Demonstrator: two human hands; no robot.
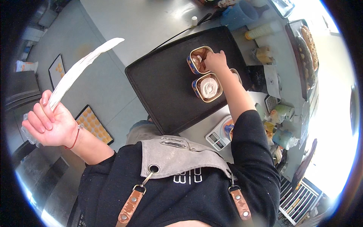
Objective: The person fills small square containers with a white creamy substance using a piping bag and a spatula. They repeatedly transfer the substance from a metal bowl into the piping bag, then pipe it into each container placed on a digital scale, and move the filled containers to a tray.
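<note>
My left hand is raised at the left, closed around the gathered end of a long white piping bag. The bag's narrow tip points up and to the right. My right hand reaches over the rim of a square paper cup holding brown cake-like pieces and a little white cream. Its fingertips are hidden, so whether they grip anything does not show. Just below stands a second paper cup, topped with a swirl of pale cream. A third cup is partly covered by my right forearm. All three rest on a black baking tray.
A digital kitchen scale bears another paper cup, partly behind my sleeve. Trays of round baked pieces lie low at left. Along the right are a black packet, a blue jug and a tray of breads.
</note>
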